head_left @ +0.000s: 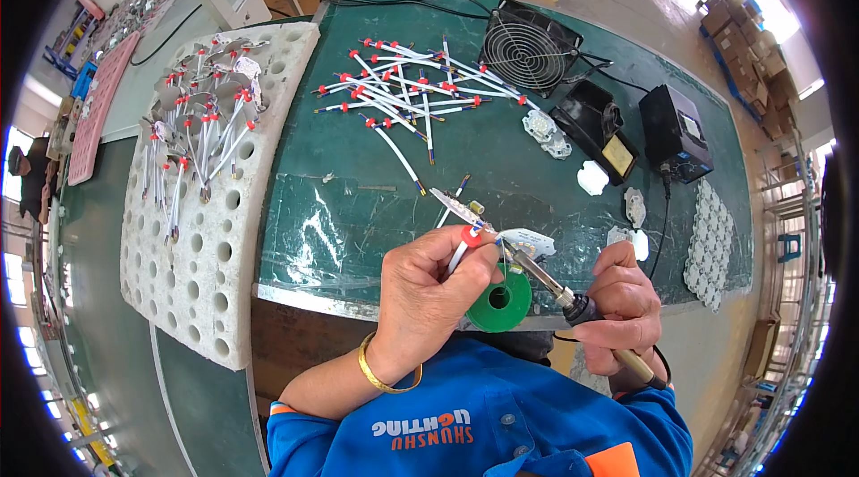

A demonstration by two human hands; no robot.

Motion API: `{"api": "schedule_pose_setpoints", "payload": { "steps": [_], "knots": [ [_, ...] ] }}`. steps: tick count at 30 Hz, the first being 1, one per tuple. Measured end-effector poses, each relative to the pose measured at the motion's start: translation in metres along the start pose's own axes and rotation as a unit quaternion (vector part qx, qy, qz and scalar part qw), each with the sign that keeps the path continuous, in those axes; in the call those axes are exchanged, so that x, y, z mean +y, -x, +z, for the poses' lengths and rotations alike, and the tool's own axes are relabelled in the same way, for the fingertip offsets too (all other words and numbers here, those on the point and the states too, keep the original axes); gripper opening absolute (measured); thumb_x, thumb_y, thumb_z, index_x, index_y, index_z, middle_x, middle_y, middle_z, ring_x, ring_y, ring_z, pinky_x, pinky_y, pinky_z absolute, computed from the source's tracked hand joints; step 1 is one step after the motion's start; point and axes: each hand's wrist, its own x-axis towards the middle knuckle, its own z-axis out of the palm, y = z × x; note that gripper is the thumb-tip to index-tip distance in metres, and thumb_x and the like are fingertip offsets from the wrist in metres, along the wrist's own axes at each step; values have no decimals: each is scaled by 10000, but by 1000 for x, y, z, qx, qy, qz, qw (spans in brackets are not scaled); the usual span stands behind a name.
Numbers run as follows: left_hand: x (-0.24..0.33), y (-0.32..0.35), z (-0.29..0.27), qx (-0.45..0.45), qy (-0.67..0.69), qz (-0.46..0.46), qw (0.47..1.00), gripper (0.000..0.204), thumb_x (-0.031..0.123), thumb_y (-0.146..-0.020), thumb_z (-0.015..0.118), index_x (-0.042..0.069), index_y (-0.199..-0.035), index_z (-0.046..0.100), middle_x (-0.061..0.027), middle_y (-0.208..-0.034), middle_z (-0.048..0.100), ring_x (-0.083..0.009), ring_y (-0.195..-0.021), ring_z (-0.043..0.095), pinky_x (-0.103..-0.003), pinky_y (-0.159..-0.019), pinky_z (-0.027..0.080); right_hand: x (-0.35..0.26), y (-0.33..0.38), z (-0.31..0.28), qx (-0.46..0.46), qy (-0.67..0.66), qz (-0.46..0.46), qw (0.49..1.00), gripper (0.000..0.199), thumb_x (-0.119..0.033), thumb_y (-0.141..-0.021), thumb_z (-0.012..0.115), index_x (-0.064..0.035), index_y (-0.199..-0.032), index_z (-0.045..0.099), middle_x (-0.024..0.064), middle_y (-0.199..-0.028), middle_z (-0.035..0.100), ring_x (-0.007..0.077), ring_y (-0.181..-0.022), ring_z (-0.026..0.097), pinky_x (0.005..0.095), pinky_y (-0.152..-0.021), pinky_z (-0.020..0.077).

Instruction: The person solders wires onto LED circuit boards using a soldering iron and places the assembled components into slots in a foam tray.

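Your left hand point(429, 285) pinches a white red-capped lead point(464, 242) at the small white LED board point(528, 242) on the green mat point(358, 200); right hand point(626, 298) grips the soldering iron point(546, 278). Keep the tip steady on the joint, green solder spool point(499, 300) close.

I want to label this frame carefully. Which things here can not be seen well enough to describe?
Head view only:
- Soldering iron tip: where it touches the small white board is too small to tell.
- Green solder spool: partly hidden by the left hand.
- White wire lower end: hidden in the left fingers.
- Iron handle: covered by the right hand.
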Motion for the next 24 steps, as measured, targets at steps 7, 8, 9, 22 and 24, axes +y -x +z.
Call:
{"api": "schedule_pose_setpoints", "payload": {
  "steps": [7,8,9,22,24],
  "knots": [
    [1,1,1,4,-6,-7,1000,118,41,-830,570,-4,-906,648,-28,-710,626,-32,-642,517,-182,-571,381,0,0,1,-3,10,4,1000,343,-39,-568,617,-214,-858,672,-27,-605,421,129,-512,452,333,-634,390],
    [1,1,1,4,-6,-7,1000,118,41,-830,570,-4,-906,648,-28,-710,626,-32,-642,517,-182,-571,381,0,0,1,-4,11,7,1000,344,-43,-569,617,-218,-860,673,-27,-605,421,128,-511,451,332,-635,391],
    [2,1,1,3,-5,-7,1000,118,41,-830,571,-5,-909,647,-29,-713,627,-32,-644,518,-182,-573,384,0,0,1,-4,12,7,1000,344,-43,-569,617,-218,-860,673,-27,-605,421,128,-511,451,332,-635,391],
    [-5,-1,-1,15,11,-18,1000,139,81,-822,606,-24,-906,643,-27,-725,617,-70,-664,565,-211,-626,433,-1,-2,1,-41,93,-37,994,320,-70,-550,611,-209,-829,681,-37,-585,408,125,-495,437,330,-633,393],
    [-10,-2,-2,23,17,-8,1000,138,80,-825,607,-20,-912,647,-16,-711,607,-48,-646,543,-190,-589,416,-1,-2,2,-66,125,-58,988,298,-73,-550,617,-203,-811,681,-37,-586,412,125,-491,437,331,-632,394]
  ]
}}
